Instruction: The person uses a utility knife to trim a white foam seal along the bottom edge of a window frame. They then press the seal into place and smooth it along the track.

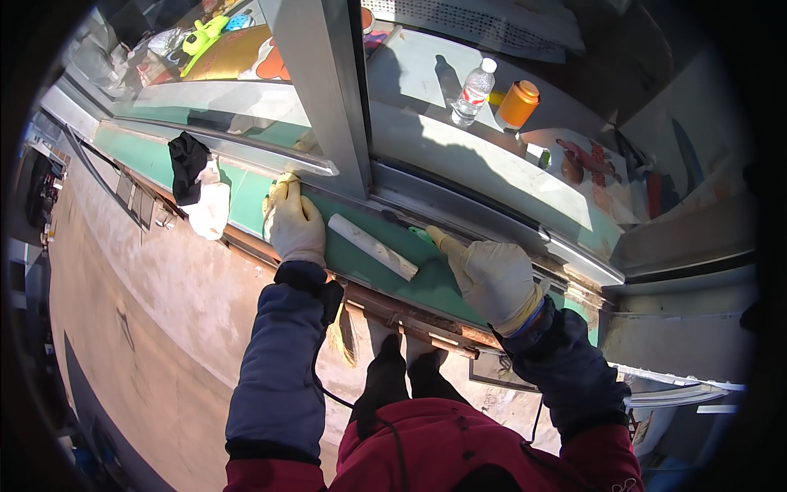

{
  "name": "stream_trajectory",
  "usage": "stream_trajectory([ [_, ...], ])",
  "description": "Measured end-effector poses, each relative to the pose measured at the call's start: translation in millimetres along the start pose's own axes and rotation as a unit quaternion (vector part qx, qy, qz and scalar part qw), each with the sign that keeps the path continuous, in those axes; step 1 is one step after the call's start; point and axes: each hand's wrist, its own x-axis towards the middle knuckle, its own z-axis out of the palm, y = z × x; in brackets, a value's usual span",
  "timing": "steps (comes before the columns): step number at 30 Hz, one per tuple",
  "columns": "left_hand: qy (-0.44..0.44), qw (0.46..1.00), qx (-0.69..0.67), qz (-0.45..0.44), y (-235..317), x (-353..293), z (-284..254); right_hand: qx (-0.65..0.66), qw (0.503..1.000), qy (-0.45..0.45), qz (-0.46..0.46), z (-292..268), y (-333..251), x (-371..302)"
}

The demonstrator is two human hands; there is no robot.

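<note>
My left hand [297,228], in a pale glove with yellowish fingertips, rests on the green window sill [246,197] by the metal frame, its fingers stretched toward the glass and holding nothing visible. My right hand [497,279], gloved alike, closes on a small green-handled tool [421,235]. Its dark end points left along the window track; the exact kind is unclear. Between the hands, a white cylindrical roll or tube [373,246] lies slantwise on the sill. Left of my left hand, a black cloth [188,164] and a white cloth [210,209] hang over the sill's outer edge.
Behind the glass stand a clear bottle [474,92] and an orange container [518,105]; a bright green toy [203,37] lies farther left. A metal window post [320,82] rises between panes. Below the sill are a rusty rail [377,297], straw bristles [339,340] and pale ground [164,287].
</note>
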Motion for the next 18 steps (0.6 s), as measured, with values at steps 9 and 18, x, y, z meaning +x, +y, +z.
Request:
stream_trajectory([
  [9,0.021,1.000,0.010,0.000,0,-1,1,-0.029,0.999,-0.012,-0.007,24,1,23],
  [18,0.011,1.000,0.006,-0.005,1,-2,0,0.020,0.978,-0.171,0.118,-61,49,-48],
])
